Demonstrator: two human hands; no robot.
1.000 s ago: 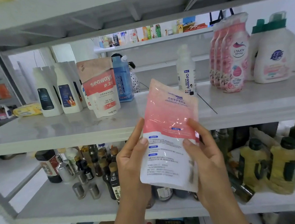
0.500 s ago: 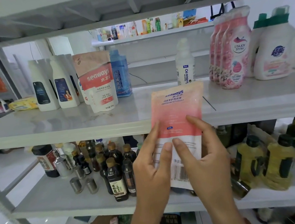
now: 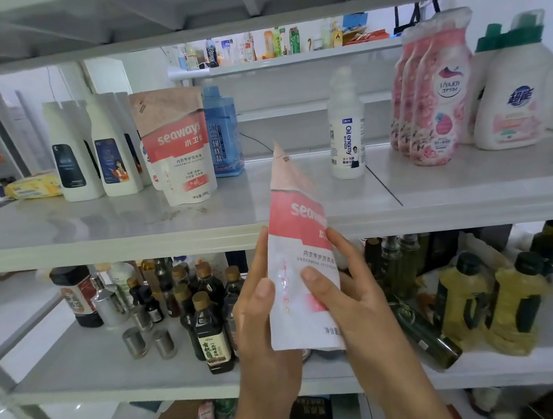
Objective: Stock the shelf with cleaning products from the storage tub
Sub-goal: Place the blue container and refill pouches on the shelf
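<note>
Two hands raised before shelf [image 3: 100, 250]: left hand [image 3: 260, 318] and right hand [image 3: 354, 303] grip upright pouch [image 3: 299, 227], fingers [image 3: 344, 253] curled round its edges.

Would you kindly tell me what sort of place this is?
Probably a small shop or stockroom: grey metal shelving carries rows of laundry detergent bottles, with dark sauce bottles and cooking oil bottles grouped below.

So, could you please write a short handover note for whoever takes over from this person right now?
Hands: left hand and right hand both grip the held pouch, upright, in front of the upper shelf.
Things: a matching shelved pouch stands on that shelf, left of the white bottle. The storage tub is out of view.
Done: at least one pouch shelved.
Left: set the held pouch down, probably in the gap between them.
</note>
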